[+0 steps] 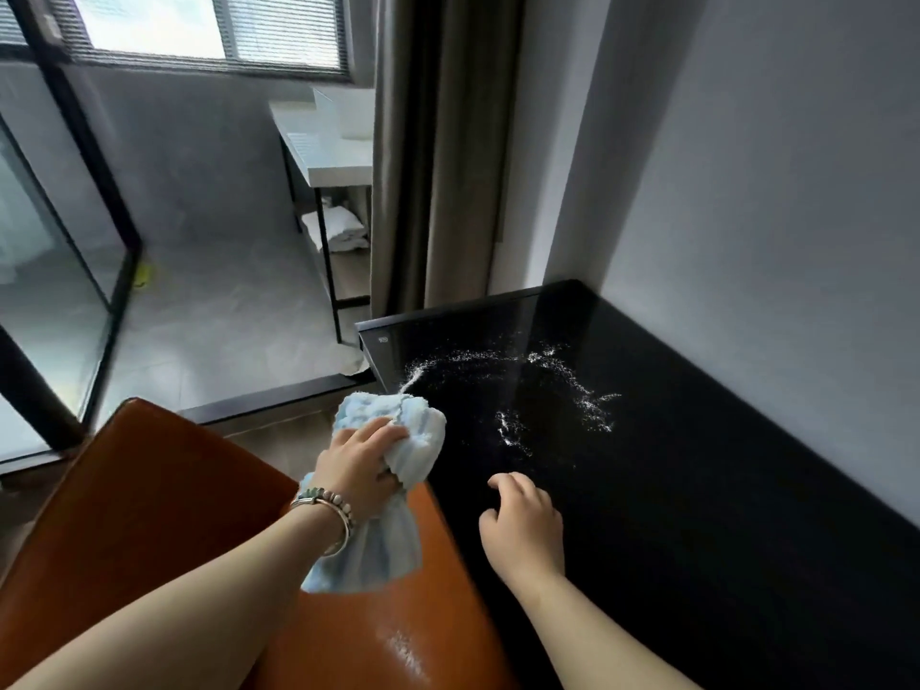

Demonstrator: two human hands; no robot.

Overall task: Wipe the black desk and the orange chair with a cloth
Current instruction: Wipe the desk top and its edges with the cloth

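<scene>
Orange chair lies nearest; left hand holds its grip curled round the blue cloth at the tabletop edge; right hand loose, holding nothing; better sweep white powder inward, pressing flat.

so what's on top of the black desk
White powder is scattered on the desk. The cloth and right hand cover parts of it, so what lies under them is hidden.

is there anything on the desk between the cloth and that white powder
Nothing visible. The cloth, gripped by the left hand, sits at the black desk edge, with the powder just beyond. The right hand is off to the side.
</scene>
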